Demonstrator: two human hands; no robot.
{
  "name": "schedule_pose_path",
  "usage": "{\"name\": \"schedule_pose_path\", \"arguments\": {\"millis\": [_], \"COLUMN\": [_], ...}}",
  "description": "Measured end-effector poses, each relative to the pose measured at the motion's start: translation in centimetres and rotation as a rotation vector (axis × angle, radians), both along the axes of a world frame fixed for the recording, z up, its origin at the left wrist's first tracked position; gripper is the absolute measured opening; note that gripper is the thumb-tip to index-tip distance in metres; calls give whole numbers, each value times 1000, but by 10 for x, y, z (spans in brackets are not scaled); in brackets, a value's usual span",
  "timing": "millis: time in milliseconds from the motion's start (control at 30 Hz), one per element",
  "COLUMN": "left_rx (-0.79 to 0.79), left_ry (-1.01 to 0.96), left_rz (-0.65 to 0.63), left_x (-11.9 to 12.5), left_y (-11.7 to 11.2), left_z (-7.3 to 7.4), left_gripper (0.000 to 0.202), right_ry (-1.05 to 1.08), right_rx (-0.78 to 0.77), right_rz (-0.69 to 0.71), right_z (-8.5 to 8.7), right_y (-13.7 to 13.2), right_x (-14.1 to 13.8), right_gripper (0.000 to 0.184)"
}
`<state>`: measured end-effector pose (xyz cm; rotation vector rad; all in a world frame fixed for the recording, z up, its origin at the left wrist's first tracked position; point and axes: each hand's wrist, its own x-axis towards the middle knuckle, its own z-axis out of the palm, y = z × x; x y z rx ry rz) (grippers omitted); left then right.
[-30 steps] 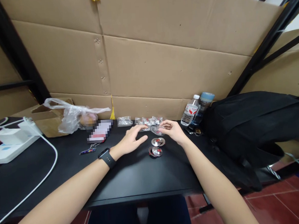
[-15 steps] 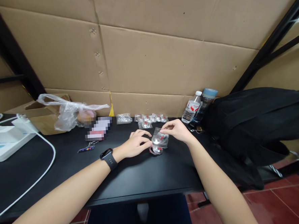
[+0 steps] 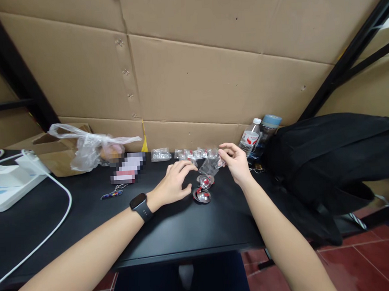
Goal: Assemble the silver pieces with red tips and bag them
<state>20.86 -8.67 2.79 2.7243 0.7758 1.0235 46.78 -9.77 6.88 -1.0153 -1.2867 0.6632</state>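
Observation:
My right hand [image 3: 237, 164] pinches a small clear plastic bag [image 3: 209, 166] by its edge, above the black tabletop. Just below the bag lie several shiny round pieces with red parts [image 3: 203, 195], close together on the table; their exact kind is hard to make out. My left hand [image 3: 174, 185], with a dark watch [image 3: 139, 206] on the wrist, is beside them on the left. Its fingers are apart and hold nothing. Behind the hands sits a row of similar small bagged pieces [image 3: 182, 154], partly covered by my fingers.
Along the back left are another clear packet [image 3: 161, 154], a blurred phone-like item [image 3: 128, 168], a keychain [image 3: 112, 194], a knotted plastic bag [image 3: 88, 149] and a white power strip [image 3: 12, 187]. A water bottle [image 3: 248, 138], a blue-lidded bottle [image 3: 269, 125] and a black backpack [image 3: 333, 154] stand right.
The bag in my right hand has moved up and away from the round pieces, which now lie loose on the table. My left thumb and fingers have spread away from them.

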Motion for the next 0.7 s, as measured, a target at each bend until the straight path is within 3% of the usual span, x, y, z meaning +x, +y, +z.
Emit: {"name": "schedule_pose_path", "arguments": {"millis": [200, 367, 533, 633, 700], "left_rx": [106, 157, 196, 198, 221], "left_ry": [-31, -85, -93, -22, -24], "left_rz": [96, 116, 156, 143, 252], "left_x": [2, 2, 1, -8, -20], "left_y": [-4, -4, 0, 14, 30], "left_z": [4, 4, 4, 5, 5], "left_gripper": [61, 64, 18, 21, 23], "right_ry": [213, 352, 261, 94, -151], "right_rx": [-35, -111, -177, -175, -114], "right_rz": [36, 183, 284, 259, 193], "right_z": [-9, -11, -18, -24, -28], "right_y": [3, -1, 0, 4, 9], "right_x": [-18, -30, -34, -27, -21], "right_gripper": [32, 34, 36, 37, 38]}}
